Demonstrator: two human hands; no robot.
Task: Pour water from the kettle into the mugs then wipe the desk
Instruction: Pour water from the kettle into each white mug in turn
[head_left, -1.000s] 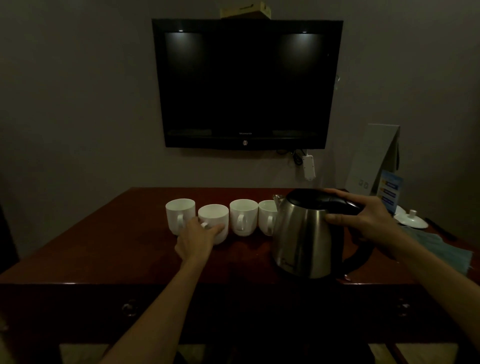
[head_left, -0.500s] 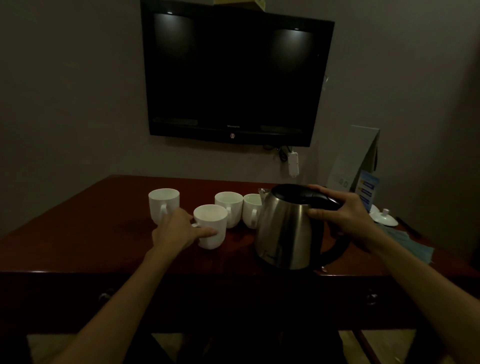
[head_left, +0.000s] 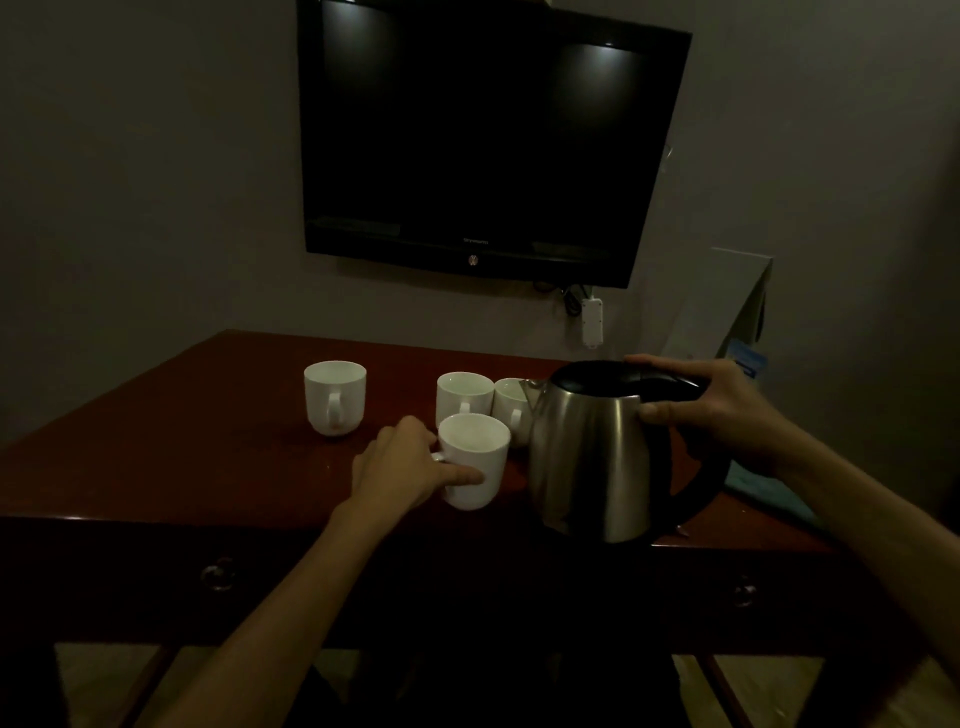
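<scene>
Gripping a white mug (head_left: 474, 462) by its side near the front edge of the desk (head_left: 182, 441), the left hand (head_left: 400, 467) curls around it. The right hand (head_left: 711, 410) clasps the handle of the steel kettle (head_left: 587, 457), standing just beside. Three other mugs (head_left: 335, 397) stand behind.

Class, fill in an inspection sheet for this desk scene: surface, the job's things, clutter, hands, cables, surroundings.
Surface: dark red wooden desk, glossy; no spill seen.
Job's things: four white ceramic mugs; nearest mug out front, three behind; stainless steel kettle with black lid upright on the desk.
Clutter: blue cloth behind the kettle.
Hands: left hand grips the nearest mug; right hand grips the kettle's handle.
Cables: white power strip hanging under the screen.
Surroundings: black wall-mounted television, off.
</scene>
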